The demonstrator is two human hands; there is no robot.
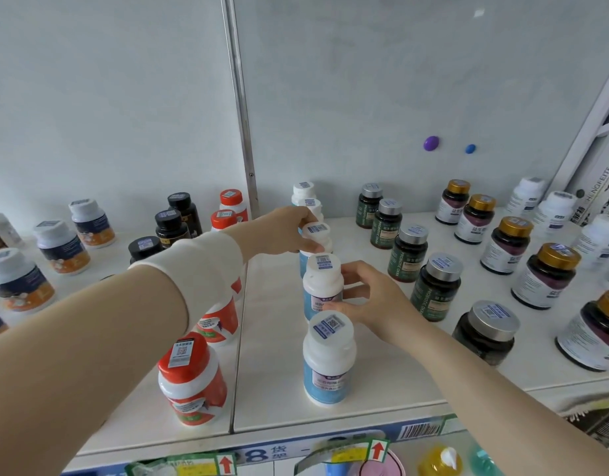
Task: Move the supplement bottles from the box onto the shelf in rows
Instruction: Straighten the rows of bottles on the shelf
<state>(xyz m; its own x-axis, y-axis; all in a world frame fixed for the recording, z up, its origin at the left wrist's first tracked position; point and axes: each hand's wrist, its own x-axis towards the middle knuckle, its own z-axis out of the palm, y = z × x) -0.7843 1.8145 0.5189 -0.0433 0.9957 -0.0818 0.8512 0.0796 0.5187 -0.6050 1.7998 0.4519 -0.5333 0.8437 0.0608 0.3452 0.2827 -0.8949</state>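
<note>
A row of white-capped, blue-labelled supplement bottles runs front to back down the middle of the white shelf [364,383]. My left hand [289,231] grips the third bottle [318,235] of that row at its cap. My right hand [368,297] holds the second bottle [322,286] from its right side, thumb and fingers curled on its body. The front bottle [328,359] stands free near the shelf's edge. Two more white caps [306,194] show behind my left hand. The box is out of view.
Red-capped bottles [193,383] line up to the left, with black-capped and grey-capped ones further left. Green bottles with silver caps [437,286] and gold-capped bottles [546,276] form rows on the right. Shelf-edge price tags [378,451] hang below. A metal upright [244,132] divides the back panel.
</note>
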